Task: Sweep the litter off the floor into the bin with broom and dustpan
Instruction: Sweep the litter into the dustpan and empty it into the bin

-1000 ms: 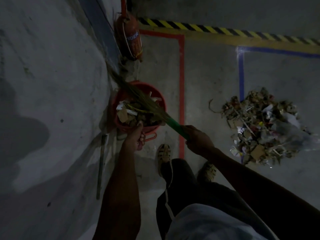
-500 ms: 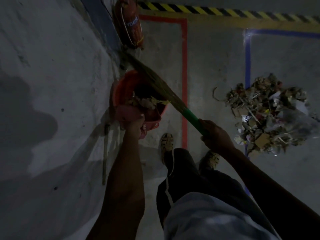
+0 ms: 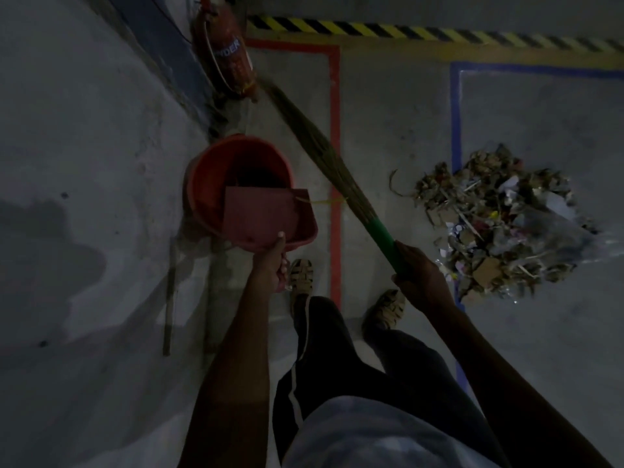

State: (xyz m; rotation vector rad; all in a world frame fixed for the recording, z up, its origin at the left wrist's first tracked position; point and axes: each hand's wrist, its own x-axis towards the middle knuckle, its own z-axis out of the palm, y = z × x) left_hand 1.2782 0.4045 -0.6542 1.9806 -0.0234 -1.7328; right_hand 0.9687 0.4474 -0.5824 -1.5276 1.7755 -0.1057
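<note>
Concrete floor (image 3: pixel 388 136) carries the litter (image 3: pixel 499 228), a loose heap at three o'clock from the bin (image 3: pixel 209 177), well apart from it. By the look of it the heap is light scraps of card, paper and twigs that will scatter under a hard stroke, so short strokes suit. Broom (image 3: pixel 324 157): soft bristles, stiff green handle, slanting toward eleven o'clock; the right grip (image 3: pixel 418 275) is clenched round the handle's low end. Dustpan (image 3: pixel 266 214) looks like thin, light plastic, tipped over the bin's rim; the left grip (image 3: pixel 273 265) clasps its handle at six o'clock.
</note>
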